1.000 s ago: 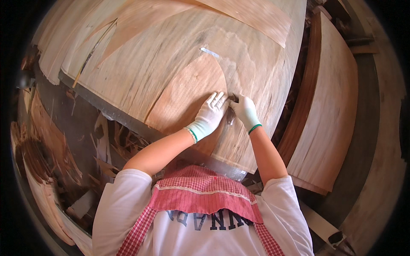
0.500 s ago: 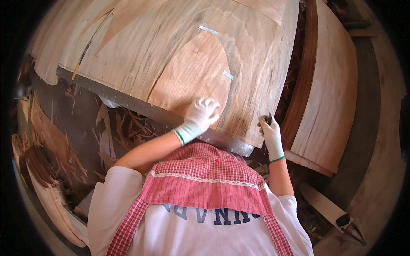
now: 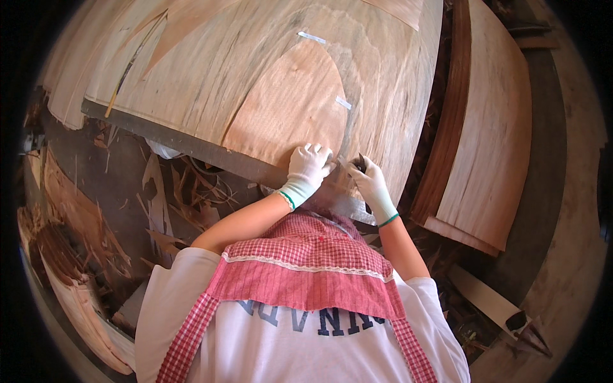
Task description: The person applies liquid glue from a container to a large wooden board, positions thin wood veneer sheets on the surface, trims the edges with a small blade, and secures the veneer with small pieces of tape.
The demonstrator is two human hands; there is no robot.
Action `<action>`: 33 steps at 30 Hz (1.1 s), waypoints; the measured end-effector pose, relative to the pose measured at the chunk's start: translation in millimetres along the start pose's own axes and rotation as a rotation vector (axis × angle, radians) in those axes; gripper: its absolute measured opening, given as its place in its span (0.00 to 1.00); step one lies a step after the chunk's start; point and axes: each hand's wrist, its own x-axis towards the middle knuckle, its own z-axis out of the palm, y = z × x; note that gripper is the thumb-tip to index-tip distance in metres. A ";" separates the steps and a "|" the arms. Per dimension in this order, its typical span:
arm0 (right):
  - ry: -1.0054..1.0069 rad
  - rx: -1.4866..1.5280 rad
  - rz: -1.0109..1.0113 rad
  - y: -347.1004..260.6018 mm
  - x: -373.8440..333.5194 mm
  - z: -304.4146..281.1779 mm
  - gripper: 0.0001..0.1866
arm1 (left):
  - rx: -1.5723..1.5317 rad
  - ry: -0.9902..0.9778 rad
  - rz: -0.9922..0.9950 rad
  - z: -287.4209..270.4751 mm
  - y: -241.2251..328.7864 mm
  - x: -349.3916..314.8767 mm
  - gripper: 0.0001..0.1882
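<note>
My left hand (image 3: 308, 167), in a white glove with a green cuff, presses on the lower part of a rounded, pointed reddish veneer piece (image 3: 290, 105). Its fingers are bent, with the thumb apart on the right. Just beside it, my gloved right hand (image 3: 372, 183) is closed around a small dark pointed tool (image 3: 360, 163); its exact kind is unclear. A short pale strip (image 3: 343, 165) shows by the right fingertips. Underneath lies a large pale veneer sheet (image 3: 383, 121). Two pieces of light tape, one at the tip (image 3: 311, 37) and one at the right edge (image 3: 343, 103), cross the piece's outline.
A stack of curved-looking veneer sheets (image 3: 488, 147) stands to the right. Torn veneer scraps (image 3: 191, 191) litter the floor at left. A yellow-and-black stick (image 3: 131, 67) lies on the sheet at upper left. At lower right is a rolled pale sheet (image 3: 482, 297).
My right hand has moved left from the sheet's right edge, bringing the dark tool beside my left hand. My left hand has shifted slightly right, its fingers more bent.
</note>
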 end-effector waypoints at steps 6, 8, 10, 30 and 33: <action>0.081 -0.418 -0.124 -20.8 26.0 24.6 0.18 | -0.215 0.085 -0.049 -2.3 1.0 -5.4 0.20; 0.087 -0.513 -0.102 -20.8 29.0 24.8 0.20 | -0.160 0.163 0.055 -6.4 2.0 -11.5 0.22; 0.122 -0.551 -0.135 -11.9 30.2 23.9 0.20 | -0.037 0.179 0.151 -6.1 1.2 -16.9 0.22; 0.326 -0.179 -0.014 30.8 -3.4 30.2 0.18 | 0.625 -0.432 0.137 -10.3 43.5 -22.4 0.26; 0.234 -0.085 0.025 53.9 5.6 22.4 0.15 | 0.629 -0.401 0.134 -2.9 43.7 -23.3 0.25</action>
